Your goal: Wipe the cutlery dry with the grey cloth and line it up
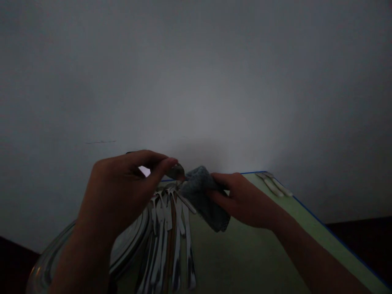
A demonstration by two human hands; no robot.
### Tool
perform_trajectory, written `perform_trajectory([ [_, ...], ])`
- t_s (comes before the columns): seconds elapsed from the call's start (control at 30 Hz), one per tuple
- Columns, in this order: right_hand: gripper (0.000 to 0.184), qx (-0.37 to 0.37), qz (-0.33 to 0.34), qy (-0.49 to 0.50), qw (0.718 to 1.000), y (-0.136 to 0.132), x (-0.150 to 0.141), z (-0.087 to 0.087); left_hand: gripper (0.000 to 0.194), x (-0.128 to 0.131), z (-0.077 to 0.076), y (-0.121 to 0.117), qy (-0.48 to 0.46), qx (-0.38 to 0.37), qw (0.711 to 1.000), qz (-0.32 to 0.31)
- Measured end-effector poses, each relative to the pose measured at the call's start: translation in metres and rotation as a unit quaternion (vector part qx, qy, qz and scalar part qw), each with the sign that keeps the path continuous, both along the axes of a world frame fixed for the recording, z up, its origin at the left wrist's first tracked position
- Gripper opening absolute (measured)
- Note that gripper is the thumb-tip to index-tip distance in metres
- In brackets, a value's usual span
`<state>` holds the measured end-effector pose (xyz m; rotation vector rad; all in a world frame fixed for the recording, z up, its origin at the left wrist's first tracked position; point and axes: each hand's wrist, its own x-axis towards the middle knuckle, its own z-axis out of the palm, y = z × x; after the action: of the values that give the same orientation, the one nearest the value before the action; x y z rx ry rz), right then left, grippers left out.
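My left hand (128, 179) pinches the bowl end of a metal spoon (176, 171) between thumb and fingers. The spoon's other end runs into a grey-blue cloth (205, 200), which hides its handle. Closed around that cloth is my right hand (239, 196), with the cloth's lower corner hanging down below the fingers. Both hands are held above the table, close together. Beneath them lies a spread of metal cutlery (159, 245), with forks and other long handles side by side.
A stack of plates or trays (128, 241) stands at the left, partly behind my left forearm. Two pale-handled pieces of cutlery (275, 185) lie at the table's far right corner. The green table (245, 257) has a blue edge and meets a grey wall (196, 81).
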<state>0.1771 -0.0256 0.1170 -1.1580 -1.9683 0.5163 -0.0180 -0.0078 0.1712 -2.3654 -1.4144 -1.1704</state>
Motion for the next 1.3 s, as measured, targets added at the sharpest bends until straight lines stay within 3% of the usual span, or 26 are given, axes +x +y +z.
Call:
perform_trajectory([
  [0.1, 0.024, -0.021, 0.024, 0.100, 0.994, 0.001, 0.011, 0.006, 0.024, -0.004, 0.003, -0.001, -0.023, -0.008, 0.999, 0.027],
  [0.2, 0.028, -0.042, 0.036, 0.250, 0.967, -0.001, 0.010, 0.008, 0.024, -0.001, 0.002, 0.000, -0.004, -0.023, 1.000, -0.009],
  [0.3, 0.030, -0.083, 0.070, 0.304, 0.946, -0.004, -0.001, 0.006, 0.022, 0.008, 0.000, 0.000, 0.010, -0.014, 0.999, -0.039],
  [0.4, 0.027, -0.097, 0.080, 0.287, 0.950, -0.005, -0.013, 0.002, 0.023, 0.017, -0.003, -0.002, 0.021, 0.012, 0.998, -0.051],
  [0.5, 0.023, -0.075, 0.032, 0.227, 0.971, -0.004, -0.018, -0.002, 0.024, 0.021, -0.004, -0.003, 0.023, 0.021, 0.998, -0.055],
  [0.7, 0.020, -0.008, -0.011, 0.080, 0.997, -0.005, -0.019, -0.008, 0.028, 0.016, -0.007, -0.002, 0.106, -0.127, 0.978, -0.123],
  [0.83, 0.015, 0.034, 0.015, 0.046, 0.998, -0.003, -0.020, -0.014, 0.038, 0.013, -0.015, 0.007, 0.183, -0.150, 0.961, -0.140],
  [0.97, 0.019, -0.033, 0.072, -0.011, 0.997, 0.002, -0.014, -0.016, 0.043, 0.007, -0.021, 0.022, 0.202, -0.181, 0.945, -0.181],
  [1.17, 0.021, -0.100, 0.068, -0.064, 0.991, 0.000, 0.012, -0.005, 0.043, -0.004, -0.022, 0.031, 0.154, -0.182, 0.966, -0.103],
  [1.3, 0.011, -0.104, 0.053, -0.060, 0.991, -0.003, 0.019, -0.005, 0.048, 0.004, -0.030, 0.026, 0.155, -0.192, 0.961, -0.127],
])
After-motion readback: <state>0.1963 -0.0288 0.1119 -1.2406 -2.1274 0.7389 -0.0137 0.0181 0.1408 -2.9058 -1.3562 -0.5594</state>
